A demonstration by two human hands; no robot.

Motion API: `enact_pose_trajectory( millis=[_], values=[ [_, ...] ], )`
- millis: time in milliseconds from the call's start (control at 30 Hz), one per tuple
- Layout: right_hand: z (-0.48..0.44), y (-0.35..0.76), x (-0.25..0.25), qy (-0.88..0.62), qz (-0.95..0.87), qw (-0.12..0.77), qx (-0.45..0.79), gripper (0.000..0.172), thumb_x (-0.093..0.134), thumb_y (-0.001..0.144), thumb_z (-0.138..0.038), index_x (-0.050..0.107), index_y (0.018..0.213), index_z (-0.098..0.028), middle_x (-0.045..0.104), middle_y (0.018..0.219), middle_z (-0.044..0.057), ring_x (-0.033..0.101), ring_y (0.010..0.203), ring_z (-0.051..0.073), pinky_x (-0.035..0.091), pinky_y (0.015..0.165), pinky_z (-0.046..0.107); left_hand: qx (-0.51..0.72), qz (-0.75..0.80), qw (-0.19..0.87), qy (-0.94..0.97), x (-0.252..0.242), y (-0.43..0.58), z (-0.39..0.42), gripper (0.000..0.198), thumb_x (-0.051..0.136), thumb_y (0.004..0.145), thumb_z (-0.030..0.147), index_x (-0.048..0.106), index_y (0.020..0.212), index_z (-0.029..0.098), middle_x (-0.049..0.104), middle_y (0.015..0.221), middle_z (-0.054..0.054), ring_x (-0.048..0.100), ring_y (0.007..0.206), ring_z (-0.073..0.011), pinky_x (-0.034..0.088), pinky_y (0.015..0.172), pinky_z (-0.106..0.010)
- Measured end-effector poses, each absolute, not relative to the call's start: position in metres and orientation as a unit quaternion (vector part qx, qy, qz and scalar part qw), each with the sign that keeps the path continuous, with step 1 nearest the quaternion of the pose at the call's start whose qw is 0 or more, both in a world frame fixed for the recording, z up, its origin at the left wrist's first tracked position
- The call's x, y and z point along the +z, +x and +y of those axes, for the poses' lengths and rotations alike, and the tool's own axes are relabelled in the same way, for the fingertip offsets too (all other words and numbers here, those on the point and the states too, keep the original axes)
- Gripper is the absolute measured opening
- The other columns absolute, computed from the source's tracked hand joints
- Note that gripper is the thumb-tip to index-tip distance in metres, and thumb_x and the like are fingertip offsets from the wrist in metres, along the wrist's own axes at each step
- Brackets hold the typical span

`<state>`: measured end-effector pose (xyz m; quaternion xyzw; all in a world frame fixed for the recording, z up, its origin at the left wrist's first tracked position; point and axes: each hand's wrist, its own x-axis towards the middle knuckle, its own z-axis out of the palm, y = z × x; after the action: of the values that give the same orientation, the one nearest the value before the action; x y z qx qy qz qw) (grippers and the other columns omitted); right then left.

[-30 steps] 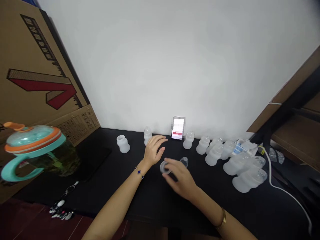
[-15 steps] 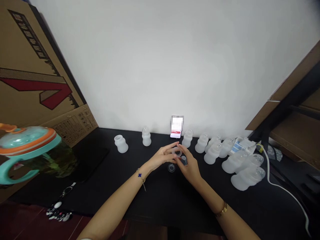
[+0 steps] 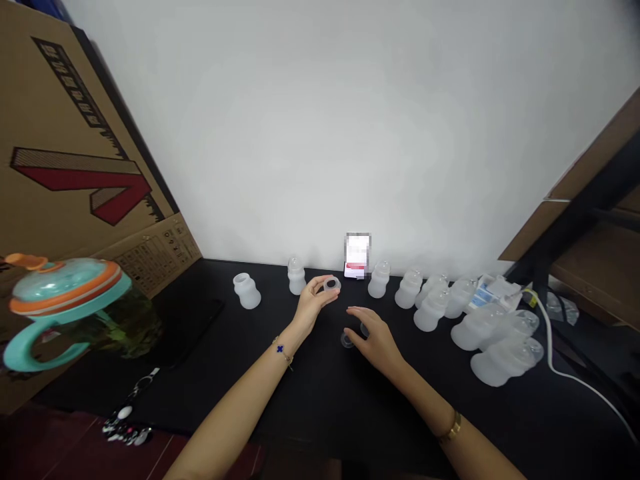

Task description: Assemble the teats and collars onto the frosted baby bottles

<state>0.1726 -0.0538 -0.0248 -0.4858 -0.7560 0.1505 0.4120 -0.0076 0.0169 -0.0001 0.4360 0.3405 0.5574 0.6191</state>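
In the head view, the left hand (image 3: 309,308) pinches a translucent collar ring (image 3: 332,289) above the black table (image 3: 320,400). The right hand (image 3: 376,341) hovers, fingers apart, at a small clear disc (image 3: 346,342), contact unclear. The step appears to be handling loose bottle parts; lifting the disc would call for a fingertip pinch. The carton (image 3: 75,220) bears characters too blurred to read.

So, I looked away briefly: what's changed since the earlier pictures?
Half a second ago both hands held the translucent ring; now the left hand alone holds it, further left, and the right hand has let go, beside the small clear part on the table. The bottles stayed put.
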Motion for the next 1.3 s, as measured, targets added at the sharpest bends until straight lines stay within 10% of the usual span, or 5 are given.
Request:
enact_pose_trajectory(
  millis=[467, 767, 1000, 1300],
  values=[
    [-0.053, 0.177, -0.013, -0.473, -0.813, 0.312, 0.135, 0.016, 0.058, 0.095, -0.026, 0.073, 0.092, -0.026, 0.079, 0.100, 0.001, 0.072, 0.104, 0.025, 0.012, 0.117, 0.071, 0.543, 0.364, 0.576, 0.491, 0.002, -0.005, 0.015, 0.047, 0.084, 0.069, 0.038, 0.064, 0.107, 0.017, 0.072, 0.106, -0.008, 0.071, 0.079, -0.0153, 0.059, 0.068, -0.025],
    [-0.040, 0.200, 0.012, -0.466, -0.467, 0.604, 0.447, 0.029, 0.073, 0.082, -0.050, 0.067, 0.086, -0.022, 0.077, 0.107, 0.008, 0.071, 0.104, 0.027, 0.052, 0.098, 0.044, 0.517, 0.354, 0.578, 0.522, 0.007, 0.001, 0.006, 0.044, 0.078, 0.075, 0.045, 0.067, 0.106, 0.016, 0.073, 0.100, -0.009, 0.069, 0.074, -0.0152, 0.058, 0.062, -0.024],
    [-0.038, 0.205, 0.009, -0.423, -0.366, 0.621, 0.549, 0.038, 0.083, 0.072, -0.048, 0.059, 0.084, -0.021, 0.076, 0.098, 0.005, 0.073, 0.070, 0.018, 0.061, 0.076, 0.037, 0.478, 0.347, 0.603, 0.536, 0.010, 0.008, -0.004, 0.048, 0.082, 0.070, 0.040, 0.066, 0.110, 0.017, 0.073, 0.106, -0.009, 0.072, 0.083, -0.0197, 0.057, 0.061, -0.024],
    [-0.036, 0.206, 0.007, -0.410, -0.383, 0.631, 0.536, 0.036, 0.088, 0.065, -0.031, 0.065, 0.091, -0.021, 0.072, 0.118, 0.007, 0.071, 0.097, 0.020, 0.056, 0.090, 0.035, 0.476, 0.304, 0.633, 0.530, 0.005, 0.011, -0.006, 0.052, 0.089, 0.061, 0.020, 0.066, 0.107, 0.017, 0.069, 0.122, -0.011, 0.070, 0.102, -0.0229, 0.057, 0.085, -0.030]
  ],
)
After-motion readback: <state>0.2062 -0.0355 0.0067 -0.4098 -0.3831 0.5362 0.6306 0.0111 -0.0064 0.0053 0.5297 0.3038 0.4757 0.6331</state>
